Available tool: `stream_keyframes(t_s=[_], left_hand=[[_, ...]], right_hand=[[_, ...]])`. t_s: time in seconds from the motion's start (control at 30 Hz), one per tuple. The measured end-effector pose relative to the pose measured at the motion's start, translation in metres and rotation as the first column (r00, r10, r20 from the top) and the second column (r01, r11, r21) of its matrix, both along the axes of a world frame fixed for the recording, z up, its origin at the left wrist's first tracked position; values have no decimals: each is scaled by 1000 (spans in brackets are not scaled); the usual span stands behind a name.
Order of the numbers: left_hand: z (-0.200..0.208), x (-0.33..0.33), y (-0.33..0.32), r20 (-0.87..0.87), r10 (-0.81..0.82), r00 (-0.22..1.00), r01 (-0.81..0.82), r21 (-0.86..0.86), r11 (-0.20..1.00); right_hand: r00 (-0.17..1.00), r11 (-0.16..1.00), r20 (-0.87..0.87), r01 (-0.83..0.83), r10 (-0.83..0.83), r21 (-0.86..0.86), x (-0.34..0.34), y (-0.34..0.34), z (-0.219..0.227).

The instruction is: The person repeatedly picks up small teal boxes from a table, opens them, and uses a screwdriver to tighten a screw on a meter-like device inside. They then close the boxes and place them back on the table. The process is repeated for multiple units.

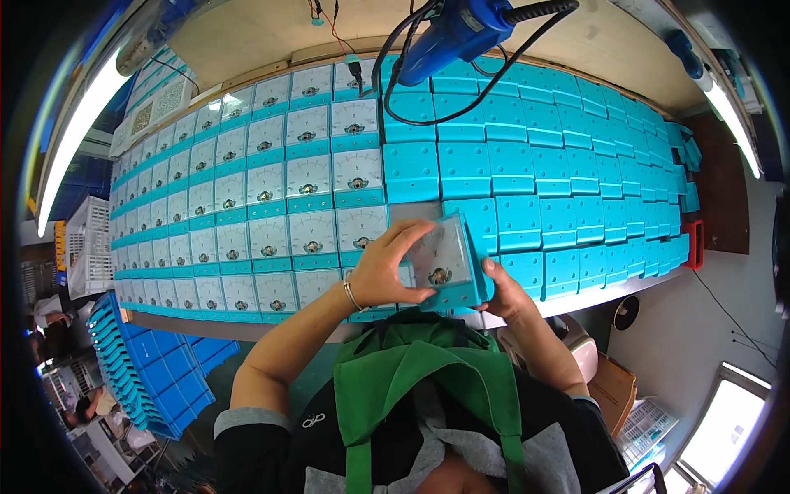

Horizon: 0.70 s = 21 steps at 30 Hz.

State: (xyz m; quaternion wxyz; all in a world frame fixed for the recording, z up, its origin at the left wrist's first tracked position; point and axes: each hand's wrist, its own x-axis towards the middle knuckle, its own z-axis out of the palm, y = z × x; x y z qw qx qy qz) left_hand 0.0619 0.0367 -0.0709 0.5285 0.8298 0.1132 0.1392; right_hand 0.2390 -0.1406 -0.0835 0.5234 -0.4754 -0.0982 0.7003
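Observation:
An analog meter [445,257] with a clear front, pale dial and teal body is held tilted above the table, close to my chest. My left hand [380,267] grips its left side, fingers at the upper edge and thumb at the lower. On the right, my right hand [504,295] holds the teal casing [477,257] at the meter's back, its thumb showing and its other fingers mostly hidden. Whether casing and meter are joined I cannot tell. To the left stand rows of similar meters [266,183], dials up. Rows of teal casings [512,170] fill the right.
A blue power tool [457,37] with a black cable hangs over the far middle. Red and black leads [354,66] dangle beside it. Blue crates [160,362] stand at the lower left, and a red stool [696,245] is past the table's right end.

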Motion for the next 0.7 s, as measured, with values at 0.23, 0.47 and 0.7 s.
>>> stream_keyframes(t_s=[0.23, 0.47, 0.7], left_hand=[[38, -35, -12, -53, -30, 998, 38, 153, 988], [58, -48, -31, -76, -10, 997, 23, 167, 986], [58, -51, -34, -72, -19, 997, 30, 150, 988]], right_hand=[[-145, 938, 935, -85, 323, -337, 25, -26, -11], [610, 978, 782, -208, 131, -1, -31, -21, 12], [965, 960, 186, -220, 188, 175, -58, -27, 21]])
